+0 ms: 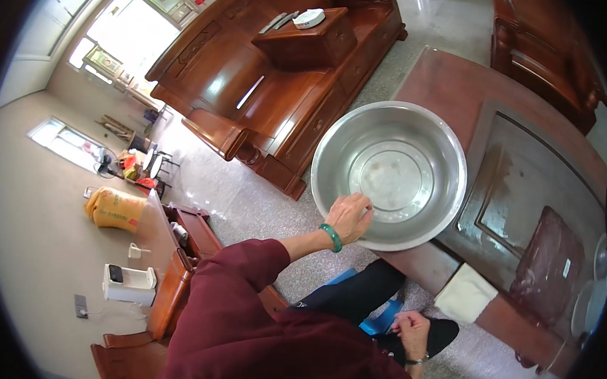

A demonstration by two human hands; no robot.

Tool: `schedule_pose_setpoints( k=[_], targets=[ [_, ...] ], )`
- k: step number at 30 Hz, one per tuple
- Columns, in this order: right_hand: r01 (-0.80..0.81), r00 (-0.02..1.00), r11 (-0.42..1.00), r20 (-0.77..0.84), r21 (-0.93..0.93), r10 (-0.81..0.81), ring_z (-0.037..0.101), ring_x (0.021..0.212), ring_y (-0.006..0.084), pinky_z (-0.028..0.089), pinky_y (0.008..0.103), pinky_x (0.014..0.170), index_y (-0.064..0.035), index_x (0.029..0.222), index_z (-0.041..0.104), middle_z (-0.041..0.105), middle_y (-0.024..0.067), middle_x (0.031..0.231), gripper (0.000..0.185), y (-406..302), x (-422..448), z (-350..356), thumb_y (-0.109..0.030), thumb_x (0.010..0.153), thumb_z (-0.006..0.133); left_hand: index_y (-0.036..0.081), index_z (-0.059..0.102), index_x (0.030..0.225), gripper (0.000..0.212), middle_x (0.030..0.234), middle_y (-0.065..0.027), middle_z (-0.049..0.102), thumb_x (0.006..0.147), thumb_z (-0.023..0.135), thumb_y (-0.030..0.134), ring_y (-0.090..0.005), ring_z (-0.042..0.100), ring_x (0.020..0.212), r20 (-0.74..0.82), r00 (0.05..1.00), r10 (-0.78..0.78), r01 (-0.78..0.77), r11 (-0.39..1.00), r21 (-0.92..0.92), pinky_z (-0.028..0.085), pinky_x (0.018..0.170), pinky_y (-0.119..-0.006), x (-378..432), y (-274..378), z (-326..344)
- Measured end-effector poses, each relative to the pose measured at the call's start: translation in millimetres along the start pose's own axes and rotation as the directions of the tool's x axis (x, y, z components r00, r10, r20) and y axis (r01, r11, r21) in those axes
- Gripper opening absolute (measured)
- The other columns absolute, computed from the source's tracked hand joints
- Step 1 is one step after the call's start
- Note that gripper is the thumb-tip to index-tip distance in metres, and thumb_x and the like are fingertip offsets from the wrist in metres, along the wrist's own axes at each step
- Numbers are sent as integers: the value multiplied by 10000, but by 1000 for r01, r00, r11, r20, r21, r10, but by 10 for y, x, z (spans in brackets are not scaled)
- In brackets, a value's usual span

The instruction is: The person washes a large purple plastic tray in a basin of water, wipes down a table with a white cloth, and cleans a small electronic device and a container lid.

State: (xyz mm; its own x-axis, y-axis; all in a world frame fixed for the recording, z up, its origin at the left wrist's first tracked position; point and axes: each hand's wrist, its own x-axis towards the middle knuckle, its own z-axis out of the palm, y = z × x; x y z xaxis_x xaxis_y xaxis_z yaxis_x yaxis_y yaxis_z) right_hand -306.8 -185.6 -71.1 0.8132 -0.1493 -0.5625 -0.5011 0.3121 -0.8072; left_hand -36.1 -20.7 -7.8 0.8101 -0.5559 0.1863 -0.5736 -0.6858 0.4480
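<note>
A wide stainless steel basin (413, 124) stands at the near left corner of a low red-brown tea table (440, 83). Pale spots show on its bottom, and the inside is shiny. Over the near left rim is my left hand (349, 218), with a green bangle at the wrist. Its fingers curl down inside the basin; whether they grip the rim is hidden. My right hand (412, 330), wearing a metal-banded watch, hovers or rests near my knee. Its fingers are curled in, and nothing is visible in them.
A folded pale cloth (465, 293) hangs over the table's near edge. Beside it lies a dark red slab-like package (551, 266) on a wet inset tray (517, 183). Clear bowls (585, 308) stand far right. A blue plastic stool (381, 320) is under me. Beyond stands a carved wooden sofa (286, 117).
</note>
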Motion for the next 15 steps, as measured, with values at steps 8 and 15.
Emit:
schedule_pose_setpoints(
  k=[8, 15],
  targets=[
    [-34, 994, 988, 100, -149, 49, 548, 536, 93, 469, 224, 522, 26, 812, 609, 604, 59, 623, 147, -656, 82, -38, -90, 836, 522, 59, 537, 851, 126, 872, -131, 558, 748, 561, 126, -313, 542, 835, 65, 996, -57, 53, 997, 59, 400, 776, -402, 94, 132, -17],
    [-65, 993, 958, -110, -278, 35, 553, 544, 126, 456, 251, 521, 6, 807, 598, 599, 80, 625, 145, -983, -472, -507, -111, 824, 514, 57, 517, 865, 143, 884, -127, 528, 745, 539, 132, -308, 523, 878, 134, 985, -107, 83, 982, 171, 368, 812, -410, 153, 167, -10]
  ],
)
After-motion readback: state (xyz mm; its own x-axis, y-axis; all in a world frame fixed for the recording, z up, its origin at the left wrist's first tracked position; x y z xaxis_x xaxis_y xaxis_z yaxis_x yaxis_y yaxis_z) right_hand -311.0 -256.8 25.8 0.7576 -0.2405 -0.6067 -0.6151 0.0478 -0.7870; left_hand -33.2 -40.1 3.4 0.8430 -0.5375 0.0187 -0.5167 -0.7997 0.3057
